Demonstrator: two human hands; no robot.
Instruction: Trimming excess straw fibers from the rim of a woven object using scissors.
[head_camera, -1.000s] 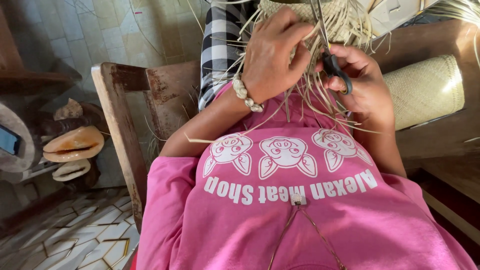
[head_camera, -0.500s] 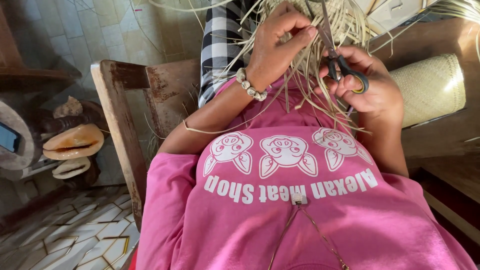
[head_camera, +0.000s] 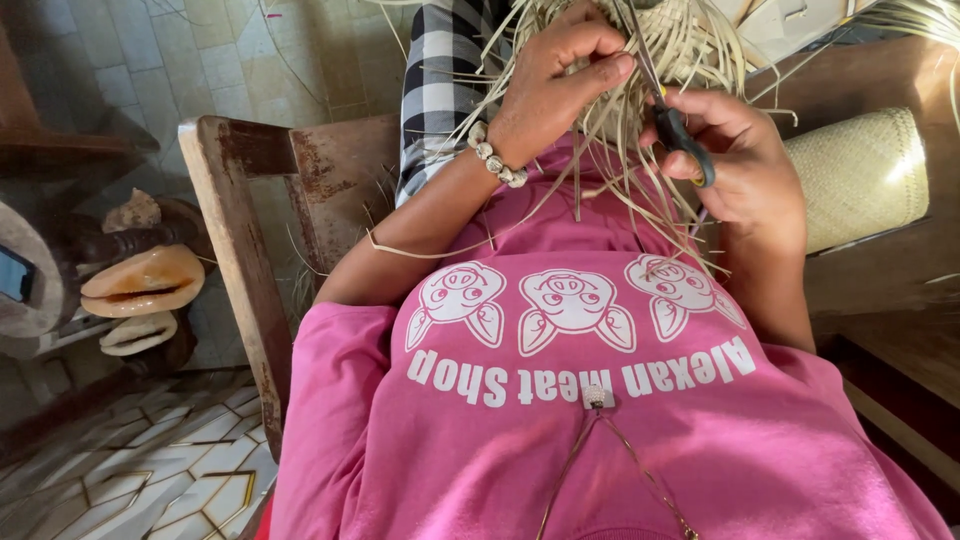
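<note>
Shifted slightly up and right since before: left hand (head_camera: 560, 85) gripping the woven straw piece (head_camera: 690, 40) in the lap, right hand (head_camera: 735, 160) closed around dark-handled scissors (head_camera: 668, 110), blades up among loose strands. Woven straw cushion (head_camera: 860, 175) just beside right wrist.

This is looking like a home where someone is doing handcraft weaving. A worn wooden chair (head_camera: 250, 230) with peeling paint is standing on a patterned tile floor (head_camera: 150, 470). Large seashells (head_camera: 140, 280) are lying on a low dark shelf at the left. A finished woven straw cushion (head_camera: 860, 175) is resting on a wooden bench (head_camera: 900, 290), and loose straw strips (head_camera: 600, 170) are hanging around.
</note>
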